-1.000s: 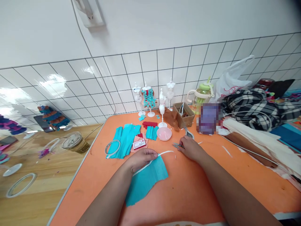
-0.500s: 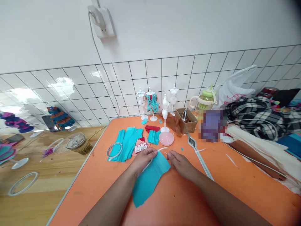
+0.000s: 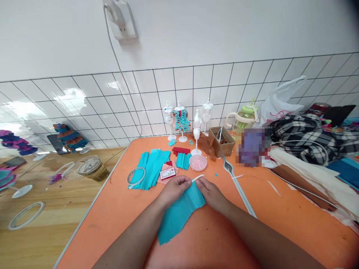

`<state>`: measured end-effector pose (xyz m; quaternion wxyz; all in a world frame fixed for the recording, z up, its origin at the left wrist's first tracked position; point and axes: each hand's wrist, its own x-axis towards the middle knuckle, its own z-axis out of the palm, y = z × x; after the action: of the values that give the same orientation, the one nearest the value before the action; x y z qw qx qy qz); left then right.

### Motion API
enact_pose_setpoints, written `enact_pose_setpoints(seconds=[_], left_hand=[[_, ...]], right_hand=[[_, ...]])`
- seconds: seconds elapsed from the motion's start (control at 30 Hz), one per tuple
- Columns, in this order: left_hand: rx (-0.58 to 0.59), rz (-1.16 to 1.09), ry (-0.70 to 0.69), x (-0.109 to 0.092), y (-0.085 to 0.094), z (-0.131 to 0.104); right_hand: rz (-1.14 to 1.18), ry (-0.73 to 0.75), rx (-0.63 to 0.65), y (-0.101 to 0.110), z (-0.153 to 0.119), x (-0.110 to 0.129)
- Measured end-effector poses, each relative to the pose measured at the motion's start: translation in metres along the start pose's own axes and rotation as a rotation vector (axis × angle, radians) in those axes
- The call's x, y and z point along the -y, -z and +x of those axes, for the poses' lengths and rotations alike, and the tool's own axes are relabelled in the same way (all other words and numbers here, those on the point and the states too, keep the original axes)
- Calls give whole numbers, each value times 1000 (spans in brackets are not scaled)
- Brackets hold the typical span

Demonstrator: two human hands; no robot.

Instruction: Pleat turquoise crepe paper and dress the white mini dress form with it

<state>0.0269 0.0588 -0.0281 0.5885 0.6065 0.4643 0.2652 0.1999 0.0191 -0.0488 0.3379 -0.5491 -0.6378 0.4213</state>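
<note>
A turquoise crepe paper sheet (image 3: 179, 215) hangs slanting down to the left from both hands. My left hand (image 3: 178, 186) pinches its upper edge. My right hand (image 3: 209, 190) grips the top corner, close beside the left fingertips. A thin white strip (image 3: 198, 178) runs along that edge and sticks up between the fingers. Beyond the hands stands a pink bowl (image 3: 198, 163). A small white and red box (image 3: 167, 173) lies left of the bowl, near more turquoise paper (image 3: 155, 166) with a tape roll (image 3: 136, 176) on it.
Small white dress forms (image 3: 196, 130) stand at the back of the orange table (image 3: 112, 224), one dressed in turquoise and red. Right of them are a cardboard box (image 3: 222, 141), a lidded jug (image 3: 245, 116), a zipper strip (image 3: 239, 186) and plaid cloth (image 3: 303, 138). A cup (image 3: 94, 168) stands left.
My right hand has moved left to the paper's top edge and closed on it beside my left hand. The view has tilted slightly.
</note>
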Motion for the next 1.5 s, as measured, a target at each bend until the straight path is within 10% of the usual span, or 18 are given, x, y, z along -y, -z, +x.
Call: enact_pose_setpoints(seconds=[1.5], left_hand=[[-43,-71,26,6,-3,4]], right_hand=[[249,-58,11,-9,6,-18]])
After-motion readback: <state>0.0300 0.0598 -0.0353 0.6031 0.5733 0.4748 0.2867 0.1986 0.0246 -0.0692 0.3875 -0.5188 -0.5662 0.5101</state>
